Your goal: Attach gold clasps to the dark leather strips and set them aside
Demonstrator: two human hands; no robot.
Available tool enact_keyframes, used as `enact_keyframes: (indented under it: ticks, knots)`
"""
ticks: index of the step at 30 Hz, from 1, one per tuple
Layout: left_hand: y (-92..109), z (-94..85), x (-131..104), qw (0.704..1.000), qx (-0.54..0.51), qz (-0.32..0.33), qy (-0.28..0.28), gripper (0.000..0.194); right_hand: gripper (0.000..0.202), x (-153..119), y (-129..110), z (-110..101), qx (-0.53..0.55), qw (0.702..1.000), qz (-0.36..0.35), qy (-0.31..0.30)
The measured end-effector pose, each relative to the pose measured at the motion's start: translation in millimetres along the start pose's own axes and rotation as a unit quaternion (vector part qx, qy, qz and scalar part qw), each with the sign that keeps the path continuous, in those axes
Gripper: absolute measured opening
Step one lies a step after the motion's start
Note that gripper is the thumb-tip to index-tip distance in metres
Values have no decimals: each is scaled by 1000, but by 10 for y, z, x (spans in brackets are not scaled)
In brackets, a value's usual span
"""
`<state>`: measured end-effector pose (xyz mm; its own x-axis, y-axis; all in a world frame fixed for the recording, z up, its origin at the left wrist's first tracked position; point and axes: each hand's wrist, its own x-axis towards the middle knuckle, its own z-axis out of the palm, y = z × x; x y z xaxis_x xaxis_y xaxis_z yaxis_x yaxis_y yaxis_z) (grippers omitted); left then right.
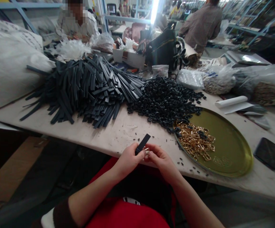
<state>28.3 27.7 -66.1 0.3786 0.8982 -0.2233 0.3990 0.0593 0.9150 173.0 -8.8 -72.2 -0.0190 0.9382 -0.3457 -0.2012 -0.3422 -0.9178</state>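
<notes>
Near the table's front edge, my left hand [130,155] is closed on a short dark strap [144,142], whose free end points up and to the right. My right hand [158,155] meets it from the right, fingers pinched on a small gold buckle [147,151] at the strap's lower end. Fingers partly hide how buckle and strap join. Behind the hands lie a large pile of dark straps [80,85] and a heap of small black loops [163,98]. Many gold buckles [194,141] sit at the left side of a round olive-gold tray [232,148].
A dark phone [268,153] lies at the right. White sacks [11,60] bulge at the left. Plastic bags [219,80], a black bag [163,47] and a cardboard box [128,58] stand farther back. Across the table sits a person [78,23]; another person [200,25] is beyond.
</notes>
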Motion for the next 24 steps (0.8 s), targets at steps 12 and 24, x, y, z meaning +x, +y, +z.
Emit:
enact_keyframes:
  ticks: [12, 24]
  knots:
    - [-14, -62, -155, 995, -50, -23, -88, 30, 25, -98, 129, -22, -2, 999, -23, 33]
    - [94, -121, -429, 991, 50, 27, -120, 20, 28, -266, 252, 233, 151, 986, 26, 70]
